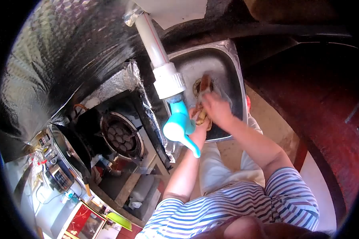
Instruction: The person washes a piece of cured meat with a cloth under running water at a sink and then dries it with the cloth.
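Note:
Both my hands are inside the metal sink, below a white pipe with a blue tap. My left hand, partly behind the tap, has its fingers round a yellowish-brown item that I cannot identify. Over it, my right hand is blurred by motion, and what its fingers hold is unclear. A reddish-brown piece lies by the drain, just beyond my right hand.
A gas stove with a round burner stands left of the sink, edged by crumpled foil. Foil lines the wall. At right is a dark red surface. A green item is at the lower left.

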